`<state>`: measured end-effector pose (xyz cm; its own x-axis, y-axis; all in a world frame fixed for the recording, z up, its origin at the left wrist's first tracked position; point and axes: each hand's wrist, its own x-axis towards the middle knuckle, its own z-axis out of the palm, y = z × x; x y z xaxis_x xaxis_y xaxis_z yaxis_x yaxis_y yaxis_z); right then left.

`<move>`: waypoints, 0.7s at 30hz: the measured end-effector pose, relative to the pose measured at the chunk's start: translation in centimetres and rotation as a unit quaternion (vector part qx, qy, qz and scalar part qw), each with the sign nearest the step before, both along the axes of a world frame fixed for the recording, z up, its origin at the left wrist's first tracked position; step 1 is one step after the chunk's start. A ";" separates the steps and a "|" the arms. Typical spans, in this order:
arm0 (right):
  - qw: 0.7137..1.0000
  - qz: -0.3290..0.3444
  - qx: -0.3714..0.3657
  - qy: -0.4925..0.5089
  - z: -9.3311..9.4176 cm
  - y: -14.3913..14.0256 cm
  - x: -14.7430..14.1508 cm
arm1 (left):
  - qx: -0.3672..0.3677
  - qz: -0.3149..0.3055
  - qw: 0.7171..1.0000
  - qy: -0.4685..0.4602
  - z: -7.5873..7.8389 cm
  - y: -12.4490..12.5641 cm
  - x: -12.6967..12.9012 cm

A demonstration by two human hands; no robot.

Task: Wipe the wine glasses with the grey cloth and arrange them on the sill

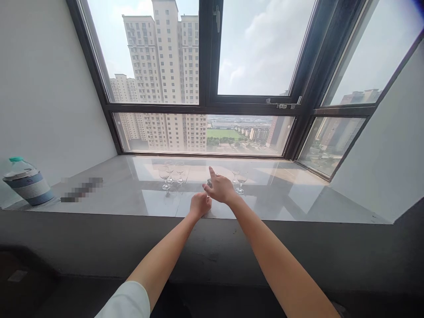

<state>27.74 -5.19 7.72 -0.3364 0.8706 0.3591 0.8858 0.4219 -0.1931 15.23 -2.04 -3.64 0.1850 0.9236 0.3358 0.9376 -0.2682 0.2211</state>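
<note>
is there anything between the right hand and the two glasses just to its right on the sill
Nothing visible. The right hand hovers over the sill, and the two glasses stand just beyond it with bare sill between. The left hand sits on the other side.

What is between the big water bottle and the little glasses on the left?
In the head view, only a blurred dark strip lies on the sill between the water bottle and the left glasses.
</note>
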 end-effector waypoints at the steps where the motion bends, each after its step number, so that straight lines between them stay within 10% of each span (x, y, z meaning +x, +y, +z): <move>1: 1.000 0.007 -0.005 -0.002 -0.1 0.0 -0.1 | 0.000 0.000 1.000 0.001 0.1 0.0 0.0; 21: 0.991 0.050 0.004 0.120 -2.3 -0.4 -1.5 | -0.035 0.019 0.999 0.019 0.7 0.2 0.1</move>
<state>26.23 -5.62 5.44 -0.3250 0.8338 0.4463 0.7678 0.5082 -0.3902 15.37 -1.83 -2.95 0.1613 0.9509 0.2640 0.9547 -0.2182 0.2024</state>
